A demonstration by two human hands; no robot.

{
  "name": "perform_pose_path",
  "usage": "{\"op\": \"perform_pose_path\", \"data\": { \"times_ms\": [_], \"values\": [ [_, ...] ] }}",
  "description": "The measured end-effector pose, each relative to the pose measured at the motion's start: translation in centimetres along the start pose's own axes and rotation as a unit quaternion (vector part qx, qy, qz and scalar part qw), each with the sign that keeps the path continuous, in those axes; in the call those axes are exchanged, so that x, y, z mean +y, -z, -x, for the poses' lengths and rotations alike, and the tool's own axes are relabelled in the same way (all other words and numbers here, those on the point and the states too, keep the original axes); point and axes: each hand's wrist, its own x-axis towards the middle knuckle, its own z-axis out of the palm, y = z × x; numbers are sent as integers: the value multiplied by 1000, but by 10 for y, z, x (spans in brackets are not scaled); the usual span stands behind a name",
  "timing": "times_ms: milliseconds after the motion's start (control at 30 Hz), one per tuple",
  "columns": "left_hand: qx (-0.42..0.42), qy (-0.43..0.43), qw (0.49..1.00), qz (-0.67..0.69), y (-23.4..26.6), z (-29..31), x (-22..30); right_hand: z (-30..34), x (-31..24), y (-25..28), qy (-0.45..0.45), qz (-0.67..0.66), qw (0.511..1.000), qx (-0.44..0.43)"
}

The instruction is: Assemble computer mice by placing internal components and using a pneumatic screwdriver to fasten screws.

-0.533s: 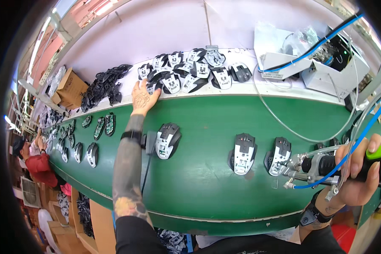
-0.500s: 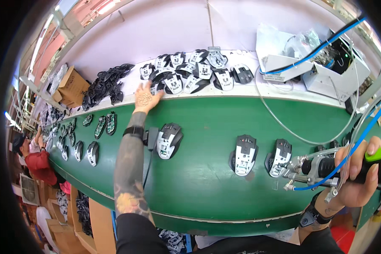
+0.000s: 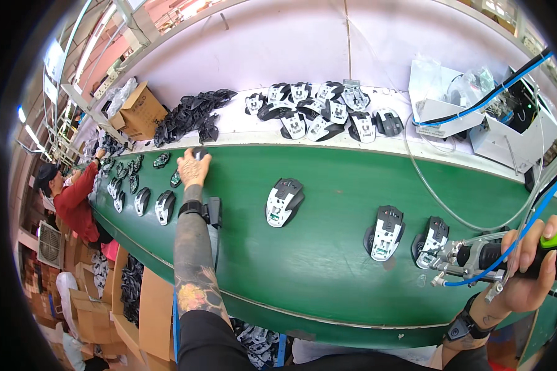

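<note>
My left hand (image 3: 194,168) reaches over the left part of the green bench (image 3: 328,290), fingers closed around a mouse shell; only its dark edge (image 3: 200,152) shows. Just left of that hand lies a green circuit board (image 3: 176,179), partly covered. In my right hand (image 3: 529,272) is a black power screwdriver (image 3: 484,258) with metal fittings and hoses. Its front end is close to a grey-and-white mouse shell (image 3: 432,242). Left of that lies another such shell (image 3: 387,234), and a third (image 3: 284,203) sits mid-bench.
Several mouse shells (image 3: 328,111) crowd the white shelf (image 3: 247,135) behind the bench. Black parts (image 3: 195,111) are heaped beside a cardboard box (image 3: 143,111). A white open-topped machine (image 3: 501,133) stands at the right, with blue hose (image 3: 458,115) hanging over it. A co-worker in red (image 3: 77,201) is at far left.
My left hand has left the shelf and come down to the bench's left side with a mouse shell. The view has swung left. My right hand still grips the screwdriver.
</note>
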Motion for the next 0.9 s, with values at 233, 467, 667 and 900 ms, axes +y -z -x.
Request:
{"op": "perform_pose_path", "data": {
  "times_ms": [233,467,667,900],
  "values": [
    [-91,-50,993,-56,-3,-21,-58,2,6,-6,-8,-15,1000,1],
    [-171,-128,977,13,-7,17,-25,3,-5,-2,-12,33,999,7],
    [-155,-169,973,37,-1,28,-20,1,-3,-5,2,-8,999,34],
    [-108,-298,935,157,22,116,70,0,-8,-9,8,-41,999,34]
  ]
}}
